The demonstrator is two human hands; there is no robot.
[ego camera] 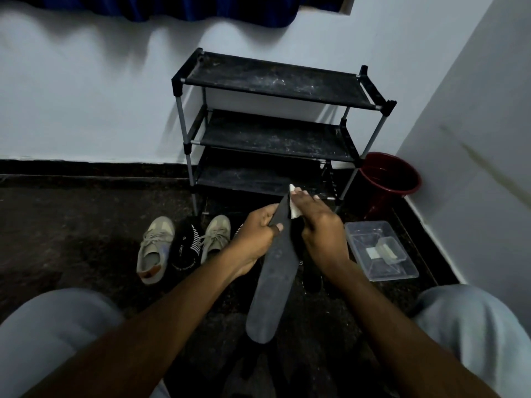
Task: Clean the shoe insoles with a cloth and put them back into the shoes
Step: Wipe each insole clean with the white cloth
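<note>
A dark insole [270, 280] is held upright over the floor [71, 225], its far end gripped by the left hand [255, 237], thumb laid across its face. A white cloth [294, 209] is pressed against the insole's upper edge by the right hand [321, 225], fingers closed over it.

Two tan shoes [156, 248] are set on the floor left of the hands, with a black striped shoe [185, 248] between them; whether insoles lie inside cannot be told.

A clear plastic box [379, 251] is placed right of the hands, and a smaller clear tub is seen inside it with something pale that cannot be made out. A red bucket [389, 179] is stood in the corner beside the black rack [275, 127]; its contents cannot be seen.
</note>
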